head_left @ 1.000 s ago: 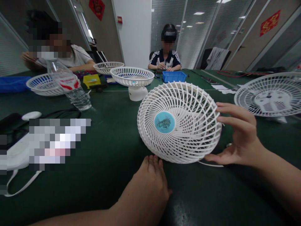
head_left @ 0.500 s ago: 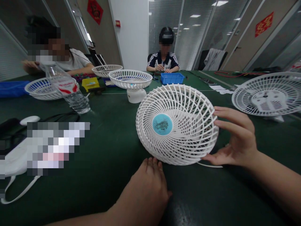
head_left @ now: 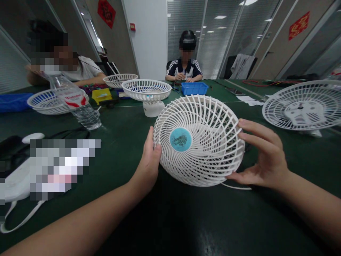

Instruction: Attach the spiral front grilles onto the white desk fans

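Note:
A white fan head with a round spiral grille stands tilted in front of me, its light-blue centre badge facing me. My left hand grips its left rim, thumb on the near side and the other fingers mostly hidden behind. On the right rim, my right hand holds on with fingers at the upper edge and thumb at the lower edge. A thin white cord comes out from beneath the grille. Behind the bars a slatted white housing shows faintly.
A water bottle leans at the left beside a white grille. Further back are a fan base with grille, a yellow bin and a blue bin. Another grille with housing lies right. Two people sit across the green table.
My left hand has moved up and left from the bottom edge of the fan grille to its left rim. The fan head has shifted slightly left with my right hand still on it.

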`<action>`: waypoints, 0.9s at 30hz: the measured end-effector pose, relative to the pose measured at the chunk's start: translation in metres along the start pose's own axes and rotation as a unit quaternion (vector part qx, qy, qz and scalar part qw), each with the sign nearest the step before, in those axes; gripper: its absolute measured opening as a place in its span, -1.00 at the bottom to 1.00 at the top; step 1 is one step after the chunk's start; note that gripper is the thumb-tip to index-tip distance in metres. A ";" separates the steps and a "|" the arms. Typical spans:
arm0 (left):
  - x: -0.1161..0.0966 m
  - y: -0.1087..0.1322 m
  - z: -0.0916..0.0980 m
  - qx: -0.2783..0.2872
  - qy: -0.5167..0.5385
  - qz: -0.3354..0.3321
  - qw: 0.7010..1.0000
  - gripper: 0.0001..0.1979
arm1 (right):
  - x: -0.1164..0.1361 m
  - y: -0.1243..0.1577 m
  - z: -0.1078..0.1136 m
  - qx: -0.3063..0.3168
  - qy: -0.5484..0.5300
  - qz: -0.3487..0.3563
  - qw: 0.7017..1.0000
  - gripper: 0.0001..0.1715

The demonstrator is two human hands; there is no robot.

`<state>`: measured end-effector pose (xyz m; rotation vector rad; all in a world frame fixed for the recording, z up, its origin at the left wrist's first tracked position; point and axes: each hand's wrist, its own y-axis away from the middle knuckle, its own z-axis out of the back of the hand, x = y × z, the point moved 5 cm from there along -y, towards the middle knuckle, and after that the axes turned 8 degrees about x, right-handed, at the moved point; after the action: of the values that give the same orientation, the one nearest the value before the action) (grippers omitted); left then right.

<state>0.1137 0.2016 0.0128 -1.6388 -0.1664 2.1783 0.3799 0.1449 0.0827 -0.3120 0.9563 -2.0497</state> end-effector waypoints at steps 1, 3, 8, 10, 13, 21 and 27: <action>0.001 -0.001 -0.001 0.005 0.027 0.011 1.000 -0.34 | 0.000 0.000 0.000 0.003 0.001 -0.002 1.000 0.26; -0.002 -0.001 -0.001 0.003 0.067 0.016 0.998 -0.34 | 0.001 0.000 0.000 0.008 0.006 -0.002 1.000 0.24; -0.007 -0.001 0.003 -0.011 0.068 0.008 0.998 -0.36 | 0.003 -0.002 0.002 0.010 0.012 -0.006 1.000 0.19; -0.005 -0.001 0.003 -0.012 0.064 0.002 0.998 -0.36 | 0.003 -0.003 0.002 0.021 0.009 -0.013 1.000 0.14; -0.004 -0.001 0.002 -0.011 0.071 -0.004 0.997 -0.37 | 0.006 -0.005 0.003 0.028 0.014 -0.006 0.999 0.13; -0.005 -0.001 0.002 0.000 0.072 -0.006 0.997 -0.36 | 0.008 -0.005 0.004 0.009 0.029 0.011 0.999 0.20; -0.004 -0.002 0.000 0.008 0.066 -0.005 0.998 -0.36 | 0.001 -0.002 0.003 0.003 0.021 0.017 1.000 0.26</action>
<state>0.1149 0.2019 0.0170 -1.7615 -0.1199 2.0515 0.3800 0.1429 0.0862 -0.2498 0.9732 -2.0357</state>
